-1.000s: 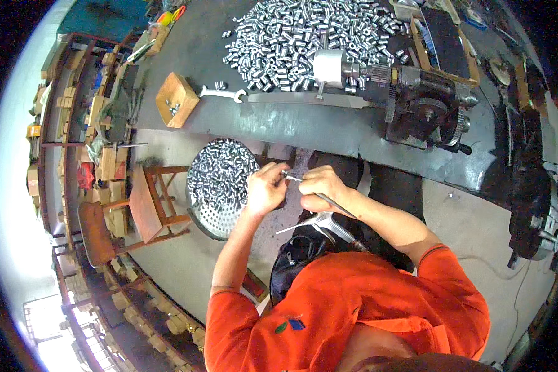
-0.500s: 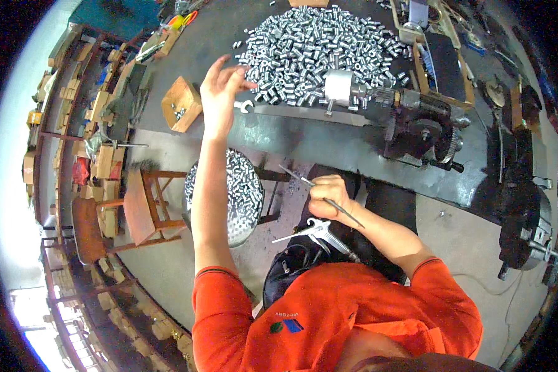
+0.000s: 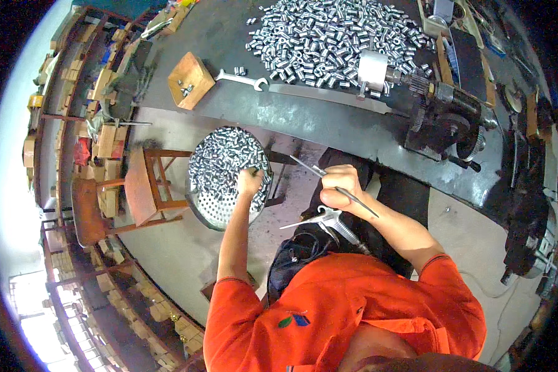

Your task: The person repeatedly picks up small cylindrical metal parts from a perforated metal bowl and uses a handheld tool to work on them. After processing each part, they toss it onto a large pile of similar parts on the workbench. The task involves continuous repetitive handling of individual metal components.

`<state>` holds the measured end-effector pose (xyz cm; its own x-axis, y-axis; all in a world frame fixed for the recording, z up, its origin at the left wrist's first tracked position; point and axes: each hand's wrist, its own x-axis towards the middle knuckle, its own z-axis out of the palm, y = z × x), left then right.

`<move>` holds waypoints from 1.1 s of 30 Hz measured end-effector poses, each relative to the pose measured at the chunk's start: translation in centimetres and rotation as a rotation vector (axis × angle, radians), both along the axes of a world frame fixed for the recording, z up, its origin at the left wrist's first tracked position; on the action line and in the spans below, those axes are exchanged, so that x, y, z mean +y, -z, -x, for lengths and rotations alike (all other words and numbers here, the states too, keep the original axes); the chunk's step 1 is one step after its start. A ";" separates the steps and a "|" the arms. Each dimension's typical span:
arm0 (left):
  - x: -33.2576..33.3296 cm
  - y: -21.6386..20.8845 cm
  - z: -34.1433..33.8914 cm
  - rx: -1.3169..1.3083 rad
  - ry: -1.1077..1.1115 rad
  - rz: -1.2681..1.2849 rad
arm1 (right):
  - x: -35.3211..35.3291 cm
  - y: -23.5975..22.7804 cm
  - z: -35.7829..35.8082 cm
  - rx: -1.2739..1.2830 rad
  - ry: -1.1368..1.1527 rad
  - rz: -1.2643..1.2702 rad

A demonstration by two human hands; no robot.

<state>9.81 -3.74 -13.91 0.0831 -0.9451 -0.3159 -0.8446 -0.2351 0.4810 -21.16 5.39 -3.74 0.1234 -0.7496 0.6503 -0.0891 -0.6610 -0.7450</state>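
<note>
Moved since the earlier frame: left hand [image 3: 250,181], from above the counter [image 3: 328,115] down to the round perforated metal tray [image 3: 214,209].

Left hand: fingers curled downward among the small silver metal cylinders [image 3: 220,155] in the tray; fingertips hidden, so cannot tell whether it has hold of one.

Right hand [image 3: 341,185]: closed round a thin dark metal rod [image 3: 306,165], slanting, both ends projecting from the fist; same grip as before.

Silver metal air gun with ribbed handle [image 3: 332,218]: just below the right hand.

On the counter: large heap of similar silver cylinders [image 3: 328,37]; open-ended steel wrench [image 3: 239,79]; light wooden box [image 3: 202,88], a few small metal pieces inside; dark geared metal machine [image 3: 446,124], right of the wrench.
</note>
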 end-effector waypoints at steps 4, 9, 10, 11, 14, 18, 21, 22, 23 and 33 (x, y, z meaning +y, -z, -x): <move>-0.8 1.7 0.3 -0.287 0.022 0.087 | 0.0 -0.1 0.0 0.010 -0.015 -0.030; -0.3 1.0 0.1 -0.309 0.078 0.187 | 0.1 0.3 -0.1 0.012 -0.027 -0.065; 0.0 0.9 -0.1 -0.296 0.088 0.218 | 0.1 0.4 -0.1 0.005 -0.037 -0.066; 0.1 0.8 -0.8 -0.230 0.147 0.283 | 0.1 0.4 -0.2 -0.004 -0.052 -0.067; 0.9 0.1 -1.5 0.633 -0.079 0.062 | 0.1 0.2 -0.2 0.001 -0.064 -0.055; 3.5 -8.2 4.4 1.022 -0.205 -0.048 | 0.2 0.4 -0.5 0.013 -0.112 -0.067; 4.5 -10.0 6.7 1.178 -0.009 -0.126 | 0.2 0.9 -0.7 0.030 -0.170 -0.091; 4.7 -10.2 7.4 1.195 0.050 -0.141 | 0.3 0.9 -0.7 0.017 -0.160 -0.101; 4.9 -10.8 8.1 1.213 0.106 -0.151 | 0.4 0.8 -0.8 0.006 -0.154 -0.107; 4.8 -14.1 10.5 1.025 0.287 -0.215 | 0.2 1.1 -0.8 0.099 -0.154 -0.111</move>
<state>-0.65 1.08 0.24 -0.5295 -0.8040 -0.2707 -0.1016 -0.2567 0.9611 -20.35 5.60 -4.88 0.3012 -0.7836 0.5434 -0.0704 -0.5866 -0.8068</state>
